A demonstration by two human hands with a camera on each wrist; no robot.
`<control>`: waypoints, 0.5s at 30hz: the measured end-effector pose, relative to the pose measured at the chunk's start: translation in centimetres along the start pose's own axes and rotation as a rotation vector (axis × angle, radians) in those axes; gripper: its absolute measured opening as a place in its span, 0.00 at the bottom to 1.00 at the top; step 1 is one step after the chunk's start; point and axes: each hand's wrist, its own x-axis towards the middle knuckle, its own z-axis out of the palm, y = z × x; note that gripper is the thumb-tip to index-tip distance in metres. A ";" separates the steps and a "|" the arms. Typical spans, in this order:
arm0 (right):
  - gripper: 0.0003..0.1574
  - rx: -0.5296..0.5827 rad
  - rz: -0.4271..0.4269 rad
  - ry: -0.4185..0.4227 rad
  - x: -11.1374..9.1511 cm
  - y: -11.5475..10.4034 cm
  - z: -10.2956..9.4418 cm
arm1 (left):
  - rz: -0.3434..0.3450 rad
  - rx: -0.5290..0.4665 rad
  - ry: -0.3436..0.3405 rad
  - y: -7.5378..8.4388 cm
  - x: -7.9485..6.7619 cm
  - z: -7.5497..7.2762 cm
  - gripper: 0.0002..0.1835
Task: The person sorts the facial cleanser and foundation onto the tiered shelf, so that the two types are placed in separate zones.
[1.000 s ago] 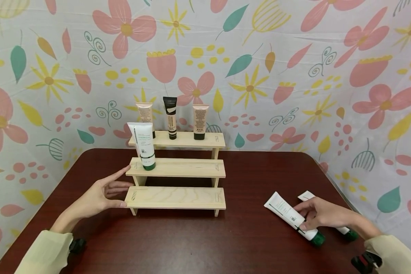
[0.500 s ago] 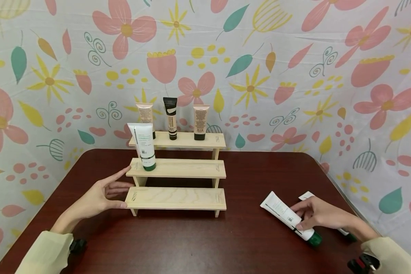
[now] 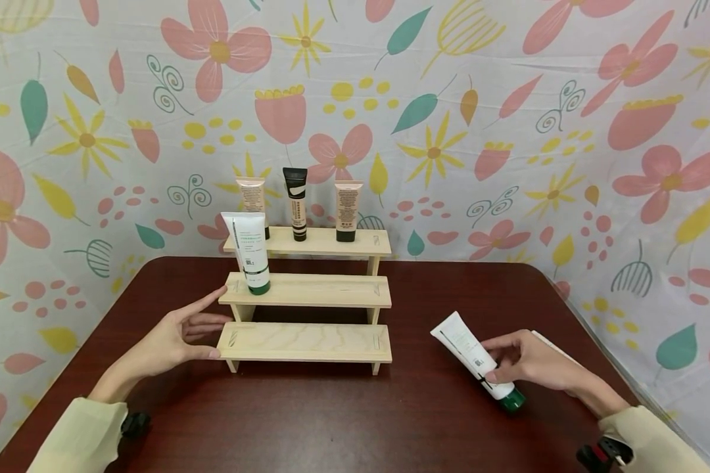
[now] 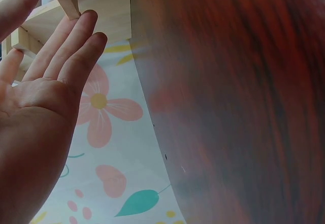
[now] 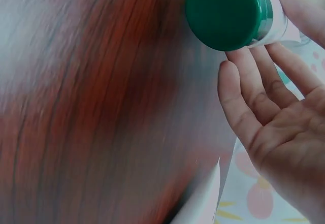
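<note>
My right hand (image 3: 529,361) holds a white squeeze tube with a green cap (image 3: 464,345) between thumb and fingers. The tube tilts, its flat end up and to the left; in the right wrist view its green cap (image 5: 223,13) faces the camera. On the left, my left hand (image 3: 171,338) touches the left end of a three-step wooden display stand (image 3: 304,341), fingers extended, thumb at the lowest step and forefinger at the middle one. A similar white tube (image 3: 250,246) stands cap-down at the left of the middle step.
On the top step stand a beige tube (image 3: 252,192), partly hidden, a slim black-and-beige tube (image 3: 297,205) and another beige tube (image 3: 347,207). Another white tube (image 3: 555,347) lies mostly hidden behind my right hand. A flowered cloth (image 3: 449,131) hangs behind the dark table (image 3: 331,420).
My right hand has moved left with the white tube, which now appears raised and farther from the other lying tube. The left hand and the stand have stayed put.
</note>
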 end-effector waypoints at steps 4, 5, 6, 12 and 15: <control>0.36 0.019 -0.014 0.015 0.6 -0.4 0.7 | -0.001 -0.003 0.000 0.0 0.0 0.0 0.60; 0.36 0.023 -0.023 0.018 0.7 -0.5 0.9 | -0.001 -0.003 0.000 0.0 0.0 0.0 0.60; 0.35 0.028 -0.030 0.021 0.9 -0.7 1.0 | -0.001 -0.003 0.001 0.0 0.0 0.0 0.60; 0.37 0.004 -0.049 0.067 1.4 -1.7 2.0 | 0.005 0.004 0.001 0.1 0.0 0.0 0.60; 0.37 -0.022 -0.051 0.099 1.7 -2.3 2.4 | 0.008 0.006 0.001 0.1 0.0 0.0 0.60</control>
